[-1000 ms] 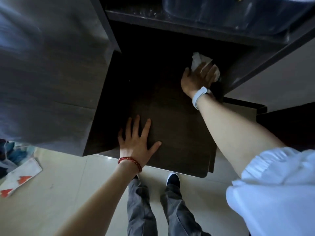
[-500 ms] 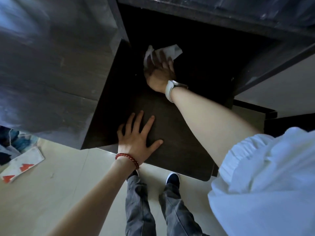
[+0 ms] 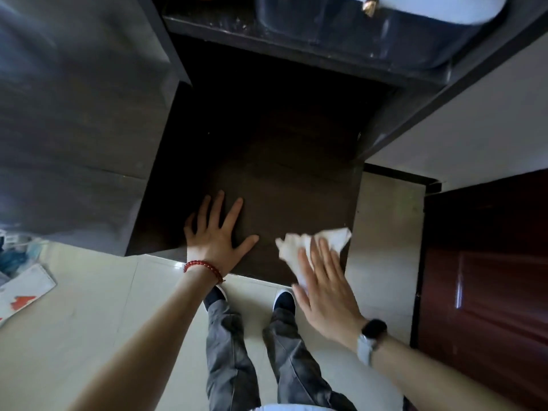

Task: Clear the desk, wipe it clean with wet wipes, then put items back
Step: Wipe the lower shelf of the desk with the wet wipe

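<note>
The dark brown desk top (image 3: pixel 281 173) lies bare below me between tall dark side panels. My left hand (image 3: pixel 215 237), with a red bead bracelet on its wrist, rests flat with fingers spread near the desk's front edge. My right hand (image 3: pixel 324 287), with a watch on its wrist, presses a crumpled white wet wipe (image 3: pixel 308 243) onto the front right corner of the desk. The fingers lie flat over the wipe, and part of it sticks out beyond the fingertips.
A dark shelf (image 3: pixel 296 51) runs above the back of the desk and carries a dark bin (image 3: pixel 370 28). A dark panel (image 3: pixel 74 120) rises on the left. A reddish door (image 3: pixel 486 268) stands at right. Papers (image 3: pixel 20 292) lie on the pale floor at left. My shoes (image 3: pixel 283 299) stand below the desk edge.
My right hand has swept the wipe from the back of the desk, right then left, forward to the front right corner. The left hand has stayed flat in place.
</note>
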Demonstrator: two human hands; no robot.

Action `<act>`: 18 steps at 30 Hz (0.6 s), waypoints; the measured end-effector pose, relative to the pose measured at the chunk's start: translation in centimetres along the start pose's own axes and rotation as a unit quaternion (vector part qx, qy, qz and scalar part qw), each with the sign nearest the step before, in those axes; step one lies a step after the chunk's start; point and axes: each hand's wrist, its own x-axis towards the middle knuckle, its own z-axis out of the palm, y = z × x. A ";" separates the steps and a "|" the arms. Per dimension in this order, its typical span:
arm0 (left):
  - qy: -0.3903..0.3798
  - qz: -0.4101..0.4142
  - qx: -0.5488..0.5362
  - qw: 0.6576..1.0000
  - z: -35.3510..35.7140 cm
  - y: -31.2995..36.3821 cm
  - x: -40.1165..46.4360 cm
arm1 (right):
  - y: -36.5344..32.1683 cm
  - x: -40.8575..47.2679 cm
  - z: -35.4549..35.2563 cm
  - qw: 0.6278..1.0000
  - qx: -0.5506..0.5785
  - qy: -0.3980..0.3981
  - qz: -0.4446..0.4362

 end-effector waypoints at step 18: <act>-0.013 0.005 0.006 1.000 -0.4 0.1 0.0 | 1.9 2.7 -0.2 0.984 0.067 0.099 0.135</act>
